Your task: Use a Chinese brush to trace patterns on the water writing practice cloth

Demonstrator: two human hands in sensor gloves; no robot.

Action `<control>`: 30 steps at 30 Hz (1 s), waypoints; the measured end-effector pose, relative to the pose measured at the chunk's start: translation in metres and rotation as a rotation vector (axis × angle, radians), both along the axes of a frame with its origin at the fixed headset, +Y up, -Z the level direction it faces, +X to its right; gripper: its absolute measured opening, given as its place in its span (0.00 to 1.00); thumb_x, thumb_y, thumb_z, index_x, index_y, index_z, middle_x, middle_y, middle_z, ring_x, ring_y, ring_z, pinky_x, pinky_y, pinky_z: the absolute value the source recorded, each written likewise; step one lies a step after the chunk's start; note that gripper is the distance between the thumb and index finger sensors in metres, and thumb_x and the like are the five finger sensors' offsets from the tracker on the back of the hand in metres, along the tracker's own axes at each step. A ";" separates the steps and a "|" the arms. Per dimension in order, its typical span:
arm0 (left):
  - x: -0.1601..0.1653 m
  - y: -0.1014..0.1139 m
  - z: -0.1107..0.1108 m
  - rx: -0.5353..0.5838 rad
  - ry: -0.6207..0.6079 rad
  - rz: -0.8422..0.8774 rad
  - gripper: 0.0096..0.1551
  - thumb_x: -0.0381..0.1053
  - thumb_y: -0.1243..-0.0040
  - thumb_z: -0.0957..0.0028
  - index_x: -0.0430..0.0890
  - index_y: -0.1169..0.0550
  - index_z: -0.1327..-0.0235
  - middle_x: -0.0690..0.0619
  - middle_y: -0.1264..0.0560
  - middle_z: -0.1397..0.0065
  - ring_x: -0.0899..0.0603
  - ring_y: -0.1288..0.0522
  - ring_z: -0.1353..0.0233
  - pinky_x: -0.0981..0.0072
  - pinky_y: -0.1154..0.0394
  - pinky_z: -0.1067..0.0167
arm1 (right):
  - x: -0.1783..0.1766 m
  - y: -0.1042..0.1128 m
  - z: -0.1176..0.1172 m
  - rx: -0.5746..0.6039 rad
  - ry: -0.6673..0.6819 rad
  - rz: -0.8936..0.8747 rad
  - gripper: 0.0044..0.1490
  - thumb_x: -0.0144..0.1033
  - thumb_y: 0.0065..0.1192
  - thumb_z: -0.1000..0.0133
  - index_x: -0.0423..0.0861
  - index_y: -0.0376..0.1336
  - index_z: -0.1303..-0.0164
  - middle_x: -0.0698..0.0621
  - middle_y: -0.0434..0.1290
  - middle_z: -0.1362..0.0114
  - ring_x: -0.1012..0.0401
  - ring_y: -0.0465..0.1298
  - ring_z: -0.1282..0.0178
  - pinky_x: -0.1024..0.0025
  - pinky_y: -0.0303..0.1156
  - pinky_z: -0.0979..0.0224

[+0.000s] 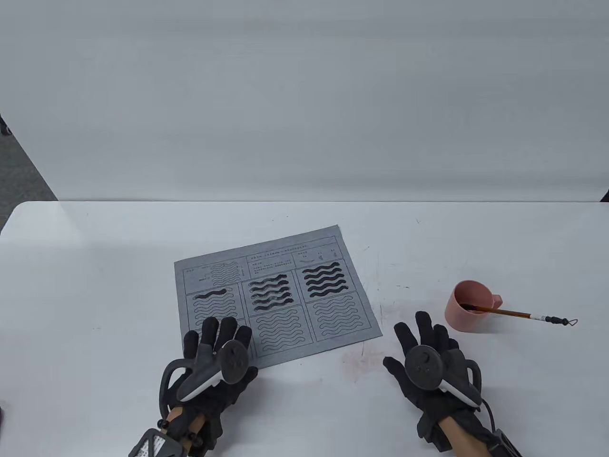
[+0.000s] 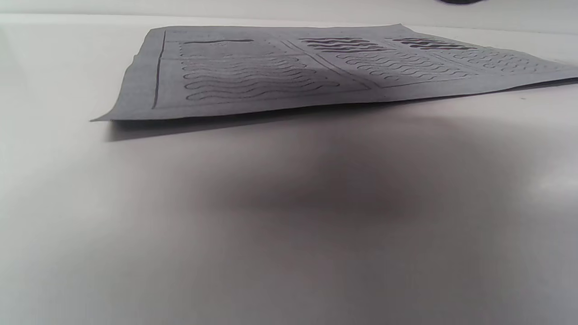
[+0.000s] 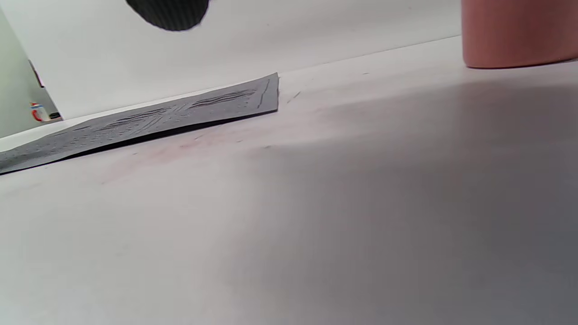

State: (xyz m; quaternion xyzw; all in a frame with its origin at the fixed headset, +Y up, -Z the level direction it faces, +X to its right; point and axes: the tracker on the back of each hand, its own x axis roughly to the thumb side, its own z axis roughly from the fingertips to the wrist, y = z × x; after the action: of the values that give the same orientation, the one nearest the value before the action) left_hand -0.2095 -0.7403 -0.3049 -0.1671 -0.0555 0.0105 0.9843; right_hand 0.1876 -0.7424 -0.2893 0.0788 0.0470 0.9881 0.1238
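Now both hands flat and empty, left hand (image 1: 214,362) on cloth (image 1: 278,295) corner, right hand (image 1: 430,366) near cup (image 1: 468,304) holding brush (image 1: 518,314): grip mid-shaft, lift upright.

A gray cloth (image 2: 280,72) with wavy lines lies on the white table (image 2: 289,225), its near corner lifted.

We see bright, even overhead light, soft shadows pooling on the table (image 2: 289,253), and slightly blurred wrist views.
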 end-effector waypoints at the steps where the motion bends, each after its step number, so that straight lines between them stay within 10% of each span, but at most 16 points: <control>1: -0.004 -0.001 -0.002 -0.011 0.020 0.008 0.48 0.69 0.59 0.47 0.65 0.66 0.21 0.57 0.79 0.18 0.37 0.82 0.20 0.31 0.77 0.28 | 0.001 0.001 0.000 0.008 -0.015 -0.006 0.47 0.54 0.44 0.36 0.43 0.35 0.17 0.33 0.22 0.17 0.21 0.42 0.24 0.23 0.39 0.31; 11: -0.072 -0.022 -0.027 -0.148 0.306 -0.108 0.45 0.61 0.54 0.42 0.65 0.61 0.20 0.58 0.72 0.15 0.37 0.80 0.18 0.31 0.76 0.27 | 0.017 0.007 -0.003 0.008 -0.125 -0.024 0.44 0.53 0.45 0.35 0.45 0.38 0.16 0.34 0.27 0.15 0.22 0.45 0.23 0.23 0.41 0.30; 17: -0.104 -0.038 -0.029 -0.285 0.408 0.124 0.45 0.66 0.54 0.46 0.72 0.62 0.23 0.61 0.73 0.15 0.35 0.80 0.18 0.31 0.76 0.27 | 0.042 0.021 0.001 0.022 -0.430 -0.053 0.41 0.53 0.47 0.34 0.35 0.56 0.22 0.33 0.44 0.13 0.28 0.58 0.23 0.27 0.51 0.28; 30: -0.045 -0.036 -0.022 -0.342 0.164 0.057 0.45 0.69 0.49 0.50 0.77 0.60 0.28 0.64 0.75 0.17 0.34 0.77 0.18 0.31 0.73 0.26 | 0.141 0.014 -0.001 -0.109 -0.739 -0.474 0.54 0.55 0.46 0.35 0.28 0.38 0.17 0.27 0.31 0.15 0.26 0.49 0.21 0.25 0.46 0.27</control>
State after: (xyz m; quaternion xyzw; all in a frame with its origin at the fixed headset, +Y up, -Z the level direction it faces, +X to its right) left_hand -0.2542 -0.7760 -0.3270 -0.3288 0.0228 0.0611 0.9422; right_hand 0.3283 -0.7279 -0.2903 -0.2778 0.0320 0.8903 0.3595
